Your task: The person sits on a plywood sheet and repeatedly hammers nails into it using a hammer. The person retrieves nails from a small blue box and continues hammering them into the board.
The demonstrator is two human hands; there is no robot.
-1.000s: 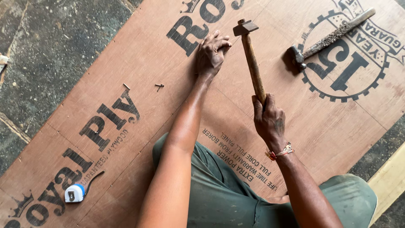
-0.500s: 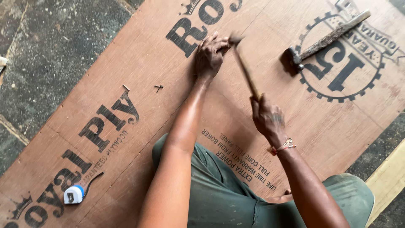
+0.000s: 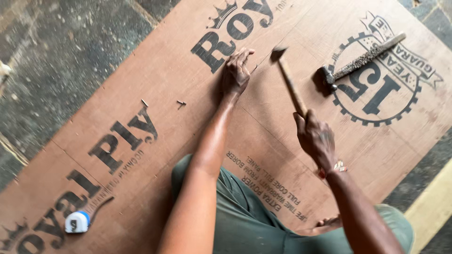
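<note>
Plywood sheet under flat left hand; right hand fisted around hammer.

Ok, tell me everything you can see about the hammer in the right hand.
The hammer has a small dark metal head, slightly motion-blurred, on a light brown handle that looks like wood. The right hand grips the handle's lower end, fingers wrapped round it. It slants up and to the left, the head close to the plywood sheet just right of the left hand, which rests on the sheet; whether the head touches the sheet cannot be told. Only the right hand visibly touches it.
</note>
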